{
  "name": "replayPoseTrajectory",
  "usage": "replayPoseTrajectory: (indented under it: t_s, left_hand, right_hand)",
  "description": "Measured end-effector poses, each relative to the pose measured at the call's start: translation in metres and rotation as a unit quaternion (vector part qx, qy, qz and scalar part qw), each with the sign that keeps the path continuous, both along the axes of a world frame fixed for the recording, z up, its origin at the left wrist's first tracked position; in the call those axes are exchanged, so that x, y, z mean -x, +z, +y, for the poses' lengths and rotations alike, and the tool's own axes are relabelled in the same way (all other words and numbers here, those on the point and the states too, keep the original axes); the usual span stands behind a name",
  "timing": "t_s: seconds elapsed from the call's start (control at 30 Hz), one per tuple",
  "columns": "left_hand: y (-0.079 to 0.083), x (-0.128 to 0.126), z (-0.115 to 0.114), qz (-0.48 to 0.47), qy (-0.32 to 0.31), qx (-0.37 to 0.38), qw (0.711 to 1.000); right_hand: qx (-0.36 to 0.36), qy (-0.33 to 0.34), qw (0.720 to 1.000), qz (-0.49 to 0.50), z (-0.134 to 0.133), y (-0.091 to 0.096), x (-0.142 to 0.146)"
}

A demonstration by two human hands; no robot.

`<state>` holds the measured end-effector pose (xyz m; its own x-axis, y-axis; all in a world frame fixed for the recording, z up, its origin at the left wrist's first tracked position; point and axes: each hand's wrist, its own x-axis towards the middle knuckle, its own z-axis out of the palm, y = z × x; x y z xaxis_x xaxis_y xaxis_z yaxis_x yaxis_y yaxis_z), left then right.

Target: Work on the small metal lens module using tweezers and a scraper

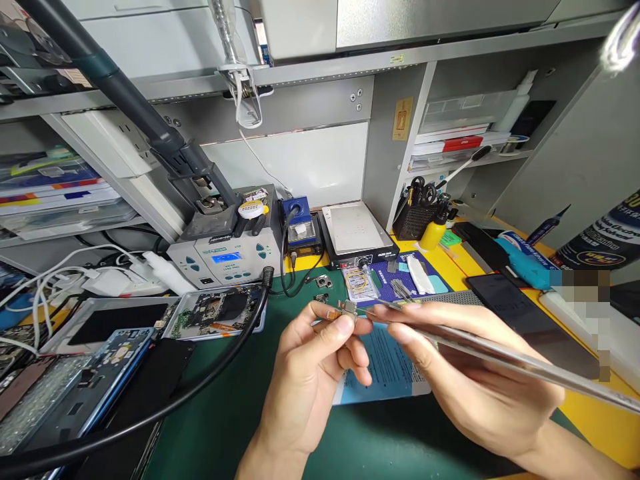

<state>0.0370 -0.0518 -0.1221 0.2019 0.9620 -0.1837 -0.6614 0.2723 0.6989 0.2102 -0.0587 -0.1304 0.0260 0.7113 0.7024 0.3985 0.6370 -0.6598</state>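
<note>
Between thumb and forefinger, my left hand [310, 373] pinches a small metal phone part with an orange flex cable [349, 307], held up above the mat. My right hand [470, 373] grips long metal tweezers [480, 350], whose tips reach leftward to the small part. Whether the tips touch it I cannot make out. Below both hands lies a blue and white printed sheet [383, 367] on the green mat [220, 400]. More small metal parts [323, 281] rest on the mat just beyond my left hand.
A rework station [227, 257] with a black hose [240, 337] stands at the back left. Opened phone parts [113, 360] fill the left side. Behind the hands sits a heating plate [357, 230]; a dark phone [530, 320] lies at right, near a pen holder [417, 213].
</note>
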Motion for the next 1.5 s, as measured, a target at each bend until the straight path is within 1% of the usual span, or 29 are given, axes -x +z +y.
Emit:
replayPoseTrajectory:
  t_s: [0.13, 0.43, 0.57, 0.67, 0.83, 1.03, 1.27, 1.4, 1.5]
  left_hand:
    - [-0.002, 0.002, 0.0, -0.03, -0.028, 0.002, 0.999]
    - [-0.007, 0.004, 0.005, -0.075, -0.072, 0.014, 0.994]
    - [-0.009, 0.003, 0.005, -0.088, -0.098, 0.03, 0.991]
    - [-0.01, 0.002, 0.005, -0.091, -0.105, 0.04, 0.99]
    - [-0.009, 0.002, 0.005, -0.082, -0.088, 0.039, 0.992]
    - [-0.005, 0.001, 0.002, -0.05, -0.038, 0.021, 0.998]
    - [-0.002, -0.003, -0.002, 0.059, 0.023, -0.036, 0.997]
    - [-0.004, -0.005, -0.003, 0.087, 0.033, -0.063, 0.994]
    - [-0.003, -0.006, -0.004, 0.104, 0.058, -0.075, 0.99]
  right_hand:
    - [0.006, 0.017, 0.999, 0.044, 0.002, 0.003, 0.001]
    - [0.034, 0.075, 0.989, 0.126, 0.004, 0.004, 0.004]
    - [0.055, 0.098, 0.983, 0.143, 0.004, 0.007, 0.006]
    - [0.054, 0.101, 0.982, 0.151, 0.003, 0.007, 0.006]
    - [0.052, 0.079, 0.982, 0.166, 0.004, 0.008, 0.007]
    - [0.061, 0.064, 0.983, 0.159, 0.004, 0.01, 0.007]
    - [0.089, 0.056, 0.98, 0.168, 0.004, 0.01, 0.006]
    - [0.098, 0.044, 0.979, 0.171, 0.006, 0.01, 0.006]
    - [0.1, 0.039, 0.98, 0.169, 0.006, 0.011, 0.007]
